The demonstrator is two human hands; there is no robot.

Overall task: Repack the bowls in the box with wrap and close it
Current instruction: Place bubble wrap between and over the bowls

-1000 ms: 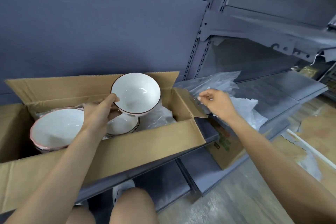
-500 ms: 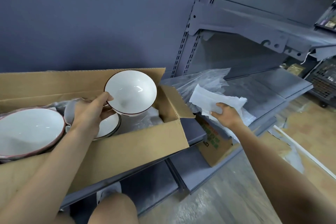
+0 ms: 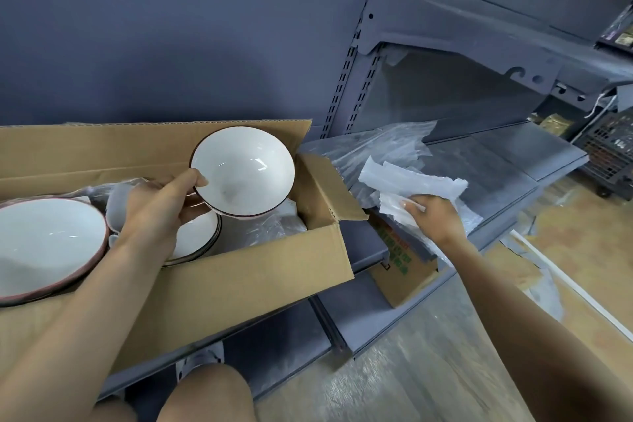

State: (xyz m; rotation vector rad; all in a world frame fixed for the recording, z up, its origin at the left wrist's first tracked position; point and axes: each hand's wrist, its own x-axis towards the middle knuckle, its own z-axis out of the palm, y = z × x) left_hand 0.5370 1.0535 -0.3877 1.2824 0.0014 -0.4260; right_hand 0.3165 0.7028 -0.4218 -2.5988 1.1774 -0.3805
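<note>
R hand [image 3: 432, 223] shifted on crinkly wrap [image 3: 411, 187] | L hand [image 3: 154, 212] grips round bowl [image 3: 242, 171]

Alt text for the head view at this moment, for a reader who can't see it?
A person's left hand holds a white bowl tilted over an open cardboard box with more bowls inside, while the right hand grips a sheet of white wrap on the grey shelf beside it.
</note>
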